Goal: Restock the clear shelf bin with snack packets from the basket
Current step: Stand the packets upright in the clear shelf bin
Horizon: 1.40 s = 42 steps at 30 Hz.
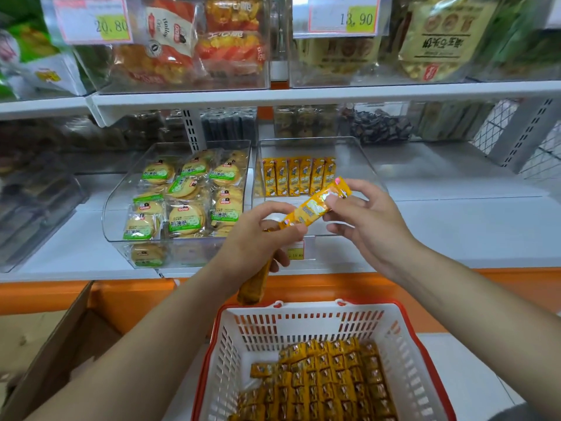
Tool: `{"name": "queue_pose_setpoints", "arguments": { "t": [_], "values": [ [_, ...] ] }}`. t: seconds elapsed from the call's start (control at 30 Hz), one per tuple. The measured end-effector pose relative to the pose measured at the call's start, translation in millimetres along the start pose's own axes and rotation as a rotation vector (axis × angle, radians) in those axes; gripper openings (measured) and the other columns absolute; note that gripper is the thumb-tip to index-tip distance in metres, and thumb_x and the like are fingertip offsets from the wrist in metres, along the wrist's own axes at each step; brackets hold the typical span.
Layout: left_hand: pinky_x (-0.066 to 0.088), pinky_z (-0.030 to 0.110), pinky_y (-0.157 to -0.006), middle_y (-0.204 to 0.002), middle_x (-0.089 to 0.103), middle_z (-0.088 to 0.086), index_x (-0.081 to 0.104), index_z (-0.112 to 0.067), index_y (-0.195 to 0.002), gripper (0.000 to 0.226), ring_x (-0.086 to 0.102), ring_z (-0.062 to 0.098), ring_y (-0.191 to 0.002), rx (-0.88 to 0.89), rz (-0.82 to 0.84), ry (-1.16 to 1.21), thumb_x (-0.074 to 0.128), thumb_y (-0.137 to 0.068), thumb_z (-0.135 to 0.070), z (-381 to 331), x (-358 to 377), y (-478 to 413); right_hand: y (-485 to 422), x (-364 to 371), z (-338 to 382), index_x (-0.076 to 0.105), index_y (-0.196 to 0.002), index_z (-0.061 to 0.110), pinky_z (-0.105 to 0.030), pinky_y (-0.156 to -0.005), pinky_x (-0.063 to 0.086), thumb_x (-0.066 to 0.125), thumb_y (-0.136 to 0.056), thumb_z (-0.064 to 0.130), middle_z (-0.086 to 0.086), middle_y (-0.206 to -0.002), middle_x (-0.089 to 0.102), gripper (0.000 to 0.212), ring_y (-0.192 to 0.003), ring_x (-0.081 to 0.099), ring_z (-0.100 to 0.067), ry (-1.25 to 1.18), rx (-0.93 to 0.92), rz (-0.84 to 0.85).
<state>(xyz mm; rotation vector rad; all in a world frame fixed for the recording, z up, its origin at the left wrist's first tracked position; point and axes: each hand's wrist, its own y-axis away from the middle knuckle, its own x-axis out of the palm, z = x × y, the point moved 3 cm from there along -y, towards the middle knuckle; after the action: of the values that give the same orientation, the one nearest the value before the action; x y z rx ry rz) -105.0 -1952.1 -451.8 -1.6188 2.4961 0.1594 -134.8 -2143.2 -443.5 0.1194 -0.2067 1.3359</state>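
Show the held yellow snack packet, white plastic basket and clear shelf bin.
yellow snack packet (314, 208): head view, middle.
white plastic basket (303, 326): head view, far wall.
clear shelf bin (309, 147): head view, back wall.

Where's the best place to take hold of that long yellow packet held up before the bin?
Pinch the yellow packet at its upper end, from the right, where the right hand has it: it is slim and flat, and the left hand covers its lower end.
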Motion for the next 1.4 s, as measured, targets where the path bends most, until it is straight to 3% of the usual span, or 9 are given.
{"name": "queue_pose_setpoints", "arguments": {
  "t": [0.43,0.6,0.77,0.87,1.0,1.1,1.2,1.3,1.4],
  "values": [
    [0.053,0.024,-0.055,-0.078,0.075,-0.009,0.067,-0.03,-0.111,0.022,0.063,0.005,-0.057,-0.019,0.037,-0.136,0.075,-0.091,-0.024,0,14,-4,-2,-19,20,0.064,-0.122,0.013,-0.033,-0.07,0.061,0.067,-0.094,0.015,-0.006,-0.098,0.075,0.028,-0.084,0.072,-0.021,0.338,-0.112,0.077],
    [0.06,0.034,-0.073,-0.107,0.067,0.004,0.065,-0.031,-0.115,0.035,0.07,0.019,-0.083,-0.03,0.023,-0.115,0.074,-0.089,-0.007,-7,8,-2,-5,-25,22,0.067,-0.12,0.021,-0.036,-0.074,0.06,0.064,-0.096,0.018,-0.004,-0.102,0.067,0.024,-0.088,0.07,-0.018,0.413,-0.12,0.059],
    [0.063,0.043,-0.084,-0.111,0.062,-0.004,0.063,-0.032,-0.114,0.034,0.071,0.023,-0.099,0.039,-0.017,-0.141,0.068,-0.095,-0.005,-19,13,-3,-5,-27,27,0.069,-0.111,0.019,-0.033,-0.072,0.061,0.069,-0.092,0.013,-0.006,-0.105,0.066,0.02,-0.083,0.072,-0.021,0.397,-0.131,0.095],
    [0.062,0.042,-0.084,-0.108,0.062,-0.011,0.061,-0.037,-0.118,0.035,0.068,0.01,-0.088,0.128,-0.058,-0.254,0.07,-0.094,-0.013,-32,22,-8,-3,-26,31,0.07,-0.106,0.026,-0.025,-0.069,0.06,0.08,-0.082,0.016,0.004,-0.099,0.071,0.027,-0.079,0.073,-0.016,0.468,-0.183,0.108],
    [0.054,0.021,-0.077,-0.098,0.066,-0.026,0.061,-0.05,-0.106,0.024,0.062,-0.005,-0.092,0.251,0.039,-0.374,0.071,-0.085,-0.048,-56,38,-20,-5,-29,33,0.07,-0.1,0.02,-0.021,-0.067,0.059,0.088,-0.073,0.013,0.007,-0.09,0.076,0.033,-0.077,0.074,-0.011,0.409,-0.237,0.085],
    [0.045,0.005,-0.071,-0.086,0.065,-0.031,0.061,-0.05,-0.095,0.022,0.058,-0.013,-0.09,0.301,0.017,-0.497,0.077,-0.086,-0.037,-68,43,-33,-8,-35,38,0.073,-0.093,0.02,-0.024,-0.073,0.061,0.084,-0.076,0.01,0.004,-0.088,0.077,0.023,-0.08,0.075,-0.011,0.392,-0.264,0.093],
    [0.047,0.009,-0.061,-0.082,0.067,-0.02,0.065,-0.043,-0.095,0.022,0.064,-0.006,-0.074,0.279,-0.035,-0.523,0.081,-0.086,-0.031,-74,39,-53,-16,-45,45,0.075,-0.097,0.023,-0.023,-0.082,0.058,0.074,-0.085,0.004,0.003,-0.095,0.077,0.022,-0.089,0.073,-0.009,0.371,-0.29,0.111],
    [0.05,0.015,-0.055,-0.078,0.071,-0.009,0.07,-0.026,-0.098,0.022,0.065,-0.002,-0.058,0.227,-0.129,-0.383,0.084,-0.083,-0.02,-75,34,-86,-35,-67,53,0.071,-0.099,0.029,-0.012,-0.074,0.052,0.072,-0.087,0.009,0.013,-0.097,0.074,0.024,-0.086,0.068,0.002,0.441,-0.413,-0.076],
    [0.049,0.013,-0.063,-0.082,0.07,-0.005,0.072,-0.017,-0.103,0.023,0.064,-0.002,-0.061,0.223,-0.154,-0.426,0.083,-0.083,-0.013,-68,45,-131,-58,-88,38,0.063,-0.12,0.028,-0.024,-0.079,0.051,0.074,-0.086,0.025,0.01,-0.114,0.067,0.036,-0.094,0.064,-0.008,0.731,-0.346,-0.226]
  ]
}}
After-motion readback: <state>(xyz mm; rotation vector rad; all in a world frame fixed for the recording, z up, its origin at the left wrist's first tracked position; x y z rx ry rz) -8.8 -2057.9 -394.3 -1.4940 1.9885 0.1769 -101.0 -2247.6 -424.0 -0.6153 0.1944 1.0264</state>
